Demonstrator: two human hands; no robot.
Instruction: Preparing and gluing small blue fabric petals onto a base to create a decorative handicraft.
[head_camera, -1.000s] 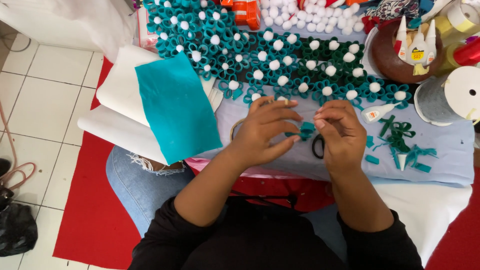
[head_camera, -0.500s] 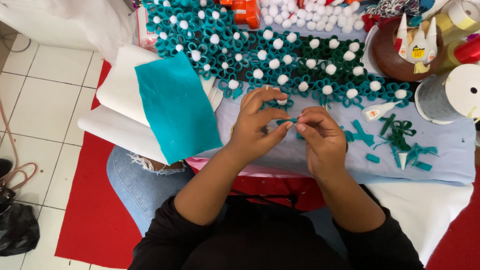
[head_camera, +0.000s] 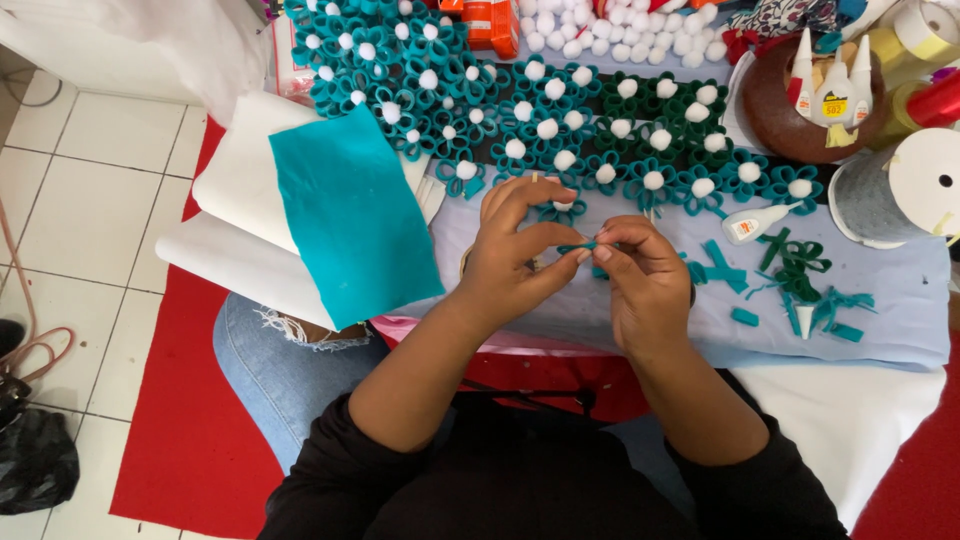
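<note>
From my seat, nearest are my left hand (head_camera: 515, 255) and right hand (head_camera: 640, 275), meeting over the pale blue cloth (head_camera: 880, 290) on the bench. Both are pinched nearly closed on a small teal felt strip (head_camera: 580, 246), held between the fingertips. At nine o'clock of the hands lies a teal felt sheet (head_camera: 350, 215) on white paper. At three o'clock sit loose felt scraps (head_camera: 800, 275), with a small glue bottle (head_camera: 752, 224) just beyond. Farther out, at twelve o'clock, rows of teal felt flowers (head_camera: 545, 125) with white pompom centres fill the bench.
</note>
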